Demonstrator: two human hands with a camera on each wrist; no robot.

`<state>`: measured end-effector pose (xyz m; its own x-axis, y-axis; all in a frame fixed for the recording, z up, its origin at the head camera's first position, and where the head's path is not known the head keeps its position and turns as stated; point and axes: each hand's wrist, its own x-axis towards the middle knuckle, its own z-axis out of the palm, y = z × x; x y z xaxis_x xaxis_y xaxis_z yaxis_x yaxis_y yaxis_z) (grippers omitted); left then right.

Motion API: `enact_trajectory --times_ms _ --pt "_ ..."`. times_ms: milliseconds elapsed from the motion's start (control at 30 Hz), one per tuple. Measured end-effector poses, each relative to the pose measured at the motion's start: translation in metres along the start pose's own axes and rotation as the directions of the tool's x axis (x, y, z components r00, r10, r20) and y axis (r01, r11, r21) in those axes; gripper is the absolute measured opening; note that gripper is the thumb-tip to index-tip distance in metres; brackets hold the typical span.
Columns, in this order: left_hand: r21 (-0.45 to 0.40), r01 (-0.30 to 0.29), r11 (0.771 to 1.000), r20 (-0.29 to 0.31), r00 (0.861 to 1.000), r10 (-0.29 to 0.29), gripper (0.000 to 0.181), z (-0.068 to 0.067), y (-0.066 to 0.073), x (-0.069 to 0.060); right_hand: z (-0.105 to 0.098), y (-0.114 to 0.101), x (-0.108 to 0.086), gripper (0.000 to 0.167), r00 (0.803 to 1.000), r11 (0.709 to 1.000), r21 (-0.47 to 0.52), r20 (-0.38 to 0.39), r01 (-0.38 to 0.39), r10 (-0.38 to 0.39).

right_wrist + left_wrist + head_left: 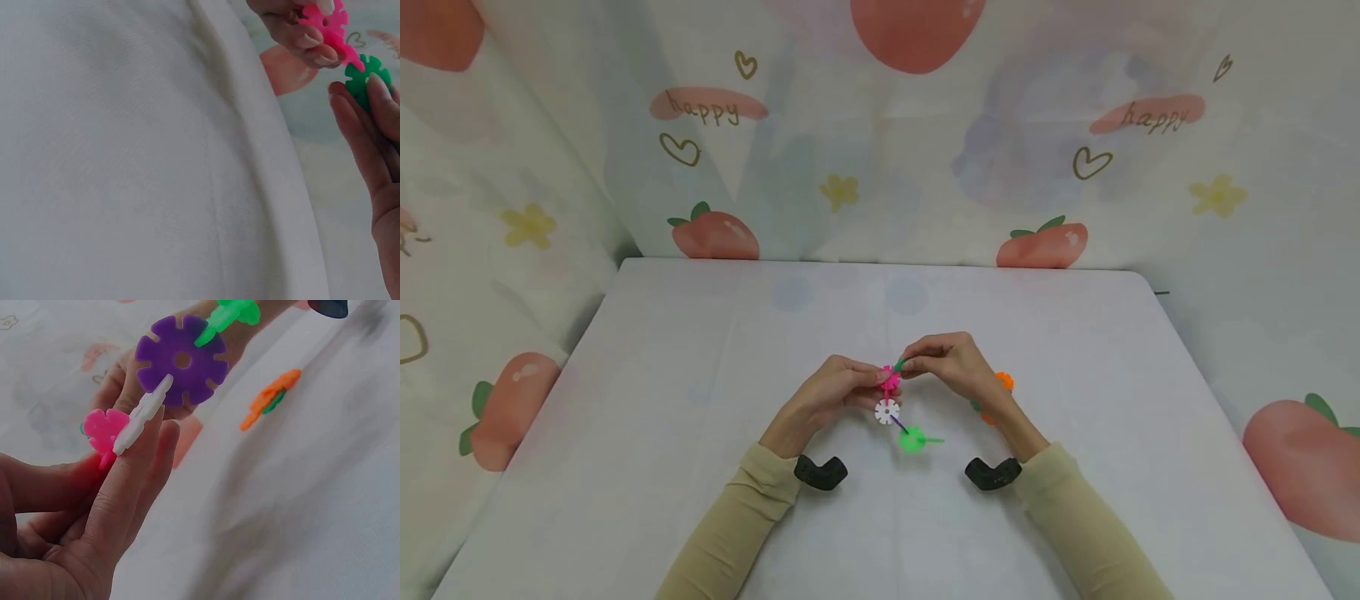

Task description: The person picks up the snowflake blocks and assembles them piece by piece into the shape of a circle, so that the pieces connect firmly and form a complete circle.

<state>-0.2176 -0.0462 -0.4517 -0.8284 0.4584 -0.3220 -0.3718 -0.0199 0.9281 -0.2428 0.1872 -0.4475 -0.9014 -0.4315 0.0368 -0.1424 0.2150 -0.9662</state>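
The left hand (831, 393) pinches a pink notched disc (890, 380) at one end of a joined chain. From it hang a white disc (887, 412), a purple disc (182, 360) and a bright green disc (912, 439) with another green piece edge-on. Thumb and fingertips of the right hand (951, 364) pinch a darker green disc (367, 81), whose edge meets a pink disc (325, 24) in the right wrist view. Whether the two are slotted together I cannot tell.
Orange discs (1004, 382) with a green one between them lie on the white table (700, 333), partly behind the right forearm. Black bands sit at both wrists. A printed curtain (910, 167) stands behind the table.
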Motion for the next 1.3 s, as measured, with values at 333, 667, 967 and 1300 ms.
enact_trajectory --times_ms 333,667,967,1300 --pt "0.016 -0.025 1.0 0.123 0.992 0.023 0.037 -0.006 0.008 -0.006 -0.003 -0.006 0.006 0.013 0.995 0.998 -0.061 0.097 0.024 -0.018" --pt "0.026 0.019 0.999 0.128 0.992 -0.023 0.041 -0.004 0.002 -0.001 0.0 -0.011 0.004 0.021 0.989 0.979 -0.194 0.146 0.056 -0.028" --pt "0.069 0.026 0.997 0.087 0.996 -0.032 0.045 -0.006 0.004 -0.002 -0.025 -0.012 -0.008 0.023 0.998 0.935 -0.355 0.057 0.01 0.011" --pt "0.05 0.03 0.998 0.079 0.996 -0.034 0.043 -0.005 0.006 -0.003 -0.06 0.001 -0.033 0.019 0.996 0.851 -0.518 -0.048 -0.089 0.075"
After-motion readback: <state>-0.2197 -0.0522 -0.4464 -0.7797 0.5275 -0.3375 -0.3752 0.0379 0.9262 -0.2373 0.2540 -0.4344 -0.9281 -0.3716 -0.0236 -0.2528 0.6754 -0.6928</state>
